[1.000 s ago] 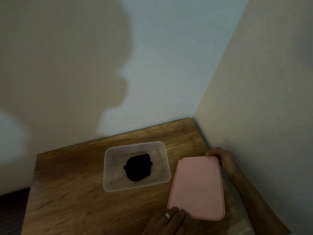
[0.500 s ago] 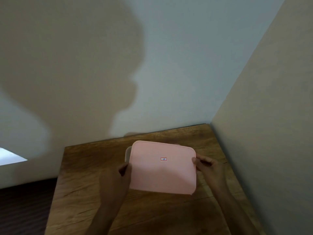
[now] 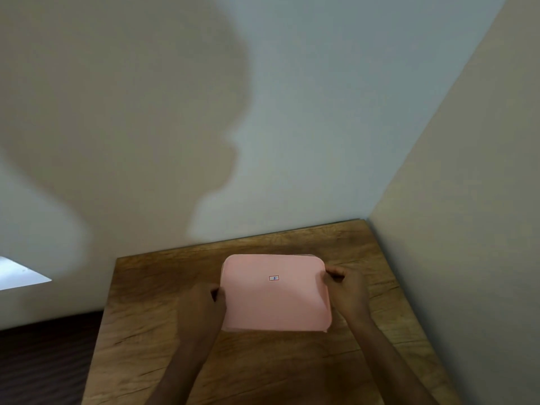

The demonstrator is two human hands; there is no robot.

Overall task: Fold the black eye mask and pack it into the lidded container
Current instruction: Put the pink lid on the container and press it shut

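A pink lid (image 3: 274, 299) with a small red-framed sticker lies flat over the clear container, which it hides almost fully. The black eye mask is out of sight beneath the lid. My left hand (image 3: 204, 305) grips the lid's left edge, fingers curled around it. My right hand (image 3: 346, 287) grips the right edge near the far corner, thumb on top.
The wooden table (image 3: 152, 325) stands in a room corner, with a white wall behind and a beige wall close on the right. Its left edge drops to a dark floor (image 3: 43, 361).
The lid was lifted from the table on the right, turned and brought over the open container with the mask inside. It now sits lower and squarer on the container, both hands on its edges.
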